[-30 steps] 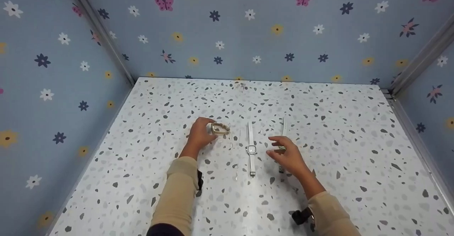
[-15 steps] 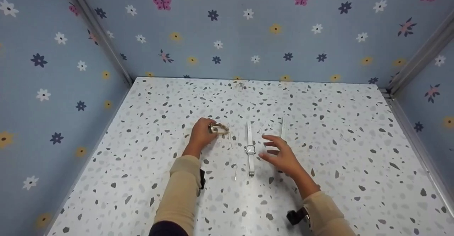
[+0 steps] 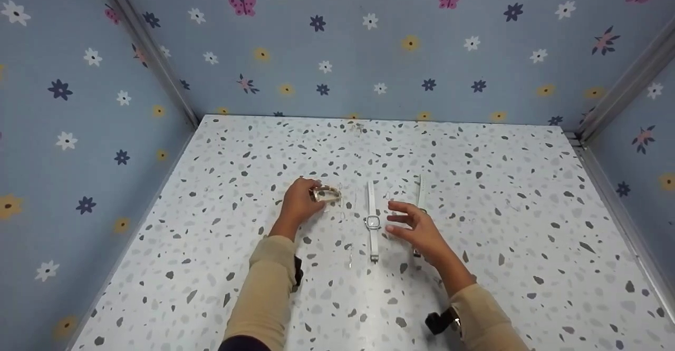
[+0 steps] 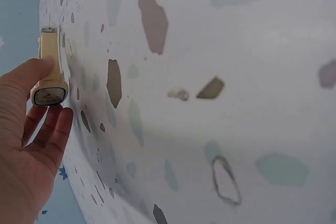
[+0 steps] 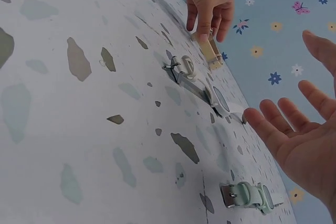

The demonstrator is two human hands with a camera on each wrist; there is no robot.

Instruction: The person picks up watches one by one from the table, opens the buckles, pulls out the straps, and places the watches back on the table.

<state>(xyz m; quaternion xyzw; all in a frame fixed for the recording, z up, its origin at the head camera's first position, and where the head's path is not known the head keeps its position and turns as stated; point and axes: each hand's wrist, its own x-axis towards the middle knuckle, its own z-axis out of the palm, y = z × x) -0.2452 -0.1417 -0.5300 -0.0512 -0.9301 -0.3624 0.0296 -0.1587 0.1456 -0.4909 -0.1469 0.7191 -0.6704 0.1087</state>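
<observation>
In the head view my left hand point(image 3: 300, 202) pinches a cream wristwatch point(image 4: 50, 95) by its case and strap, thumb on one side and fingers on the other. The strap is bent into a loop, and the left wrist view shows its dark square face. A white wristwatch point(image 3: 373, 222) lies stretched out on the table, buckle toward me. To its right is a pale green wristwatch point(image 5: 252, 196), partly hidden in the head view by my right hand point(image 3: 424, 235). That hand hovers between these two watches, fingers spread and slightly bent, holding nothing.
The speckled white tabletop point(image 3: 506, 182) has blue flowered panels point(image 3: 348, 50) at the back and both sides, joined by metal corner posts. A dark wrist strap device point(image 3: 443, 322) hangs below the right sleeve, near the tabletop.
My right hand has shifted a little left, from over the green watch toward the white one. My left hand stays nearly in place, the cream watch turning slightly in its fingers.
</observation>
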